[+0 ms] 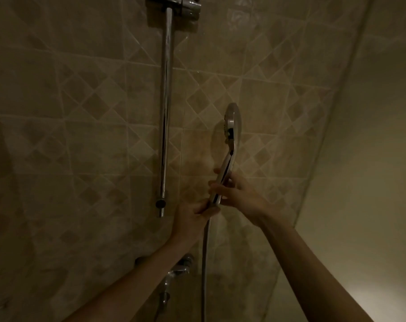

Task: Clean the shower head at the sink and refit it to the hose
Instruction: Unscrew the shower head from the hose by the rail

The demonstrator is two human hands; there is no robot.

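Note:
A chrome and white shower head (231, 126) stands nearly upright in front of the tiled wall, its spray face turned left. My right hand (238, 194) grips its handle from the right. My left hand (192, 214) closes around the handle's bottom end, where the metal hose (204, 263) joins it and hangs straight down. The joint itself is hidden by my left fingers.
A vertical chrome riser rail (166, 112) runs up the wall to the left, with a bracket (174, 5) at its top and a knob (160, 203) near its lower end. A chrome tap fitting (178, 270) sits low behind my left forearm. A plain wall (360, 159) closes the right side.

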